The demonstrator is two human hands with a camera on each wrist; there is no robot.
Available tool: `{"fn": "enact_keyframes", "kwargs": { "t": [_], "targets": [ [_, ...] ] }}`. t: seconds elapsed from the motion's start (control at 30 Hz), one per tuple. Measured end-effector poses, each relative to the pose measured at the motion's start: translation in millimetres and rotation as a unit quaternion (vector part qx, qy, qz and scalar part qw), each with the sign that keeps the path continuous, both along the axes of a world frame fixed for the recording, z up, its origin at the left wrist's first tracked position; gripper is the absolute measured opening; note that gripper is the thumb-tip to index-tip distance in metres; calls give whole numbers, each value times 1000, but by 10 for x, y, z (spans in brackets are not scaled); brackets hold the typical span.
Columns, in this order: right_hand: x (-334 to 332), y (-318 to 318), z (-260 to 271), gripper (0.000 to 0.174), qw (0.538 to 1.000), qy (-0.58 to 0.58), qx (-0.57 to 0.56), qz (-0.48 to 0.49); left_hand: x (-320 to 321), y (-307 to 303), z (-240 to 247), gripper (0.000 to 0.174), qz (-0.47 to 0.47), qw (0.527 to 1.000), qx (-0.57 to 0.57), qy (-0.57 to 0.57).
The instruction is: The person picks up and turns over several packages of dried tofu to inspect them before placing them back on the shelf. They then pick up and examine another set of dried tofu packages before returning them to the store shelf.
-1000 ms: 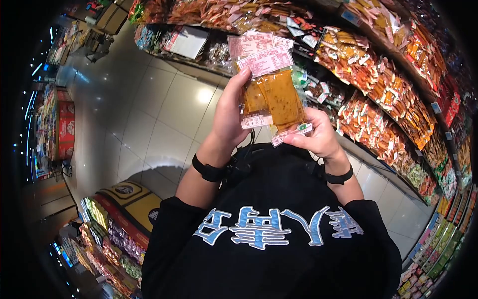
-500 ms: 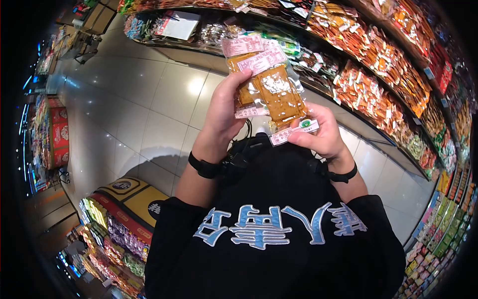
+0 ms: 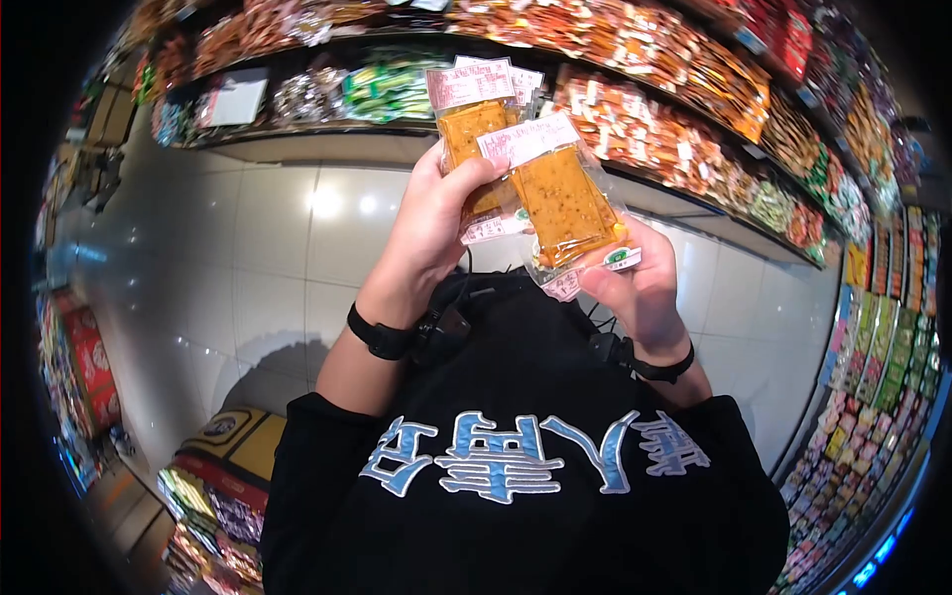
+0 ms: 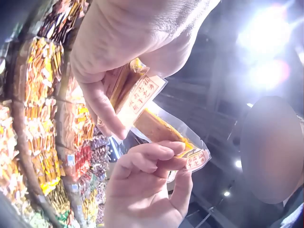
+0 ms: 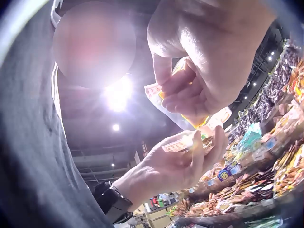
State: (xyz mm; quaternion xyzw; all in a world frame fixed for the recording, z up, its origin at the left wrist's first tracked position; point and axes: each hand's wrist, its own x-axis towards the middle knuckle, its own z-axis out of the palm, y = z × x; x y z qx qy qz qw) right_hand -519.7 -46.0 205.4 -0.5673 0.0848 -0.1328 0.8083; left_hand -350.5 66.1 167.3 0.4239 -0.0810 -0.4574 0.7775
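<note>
Two clear plastic snack packets with flat orange-brown slabs inside are held up in front of the chest. The front packet (image 3: 565,203) overlaps the rear packet (image 3: 466,124), and both carry pink-and-white printed labels. My left hand (image 3: 421,228) grips the pair from the left, its thumb across the front one's upper label and its fingers behind. With thumb and fingers, my right hand (image 3: 640,283) pinches the lower right end of the front packet. In the left wrist view, the right hand's fingertips (image 4: 164,152) are at that packet's lower end, beside a small printed label (image 4: 195,160).
Shelves of bright packaged snacks (image 3: 625,129) curve across the far side and down the right (image 3: 863,397). A white sign (image 3: 238,97) stands at the shelf's left. Pale floor tiles (image 3: 278,228) lie between. A yellow-and-red display stand (image 3: 238,446) is at lower left.
The head view has turned, so the shelves have shifted leftward and green packages show behind the hands. The front packet has slid right from the rear one, exposing more of it. Both hands keep their hold.
</note>
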Motion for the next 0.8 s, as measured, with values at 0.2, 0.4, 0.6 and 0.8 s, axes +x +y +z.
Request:
{"fn": "enact_keyframes", "kwargs": {
  "t": [0.2,0.4,0.6,0.8],
  "targets": [
    [-888,-615,18,11,984,26,-166,-64,-773,-877,-111,38,-69,997,-24,4],
    [-1482,-957,121,14,957,-5,-260,-127,-1323,-1472,3,38,-117,991,-58,6],
    [-1790,-1094,194,13,943,-12,-276,-185,-1601,-1809,96,36,-142,987,-69,-9],
    [-2012,-1152,115,10,931,-27,-290,-221,-1722,-1968,162,32,-163,984,-73,1]
  ]
}}
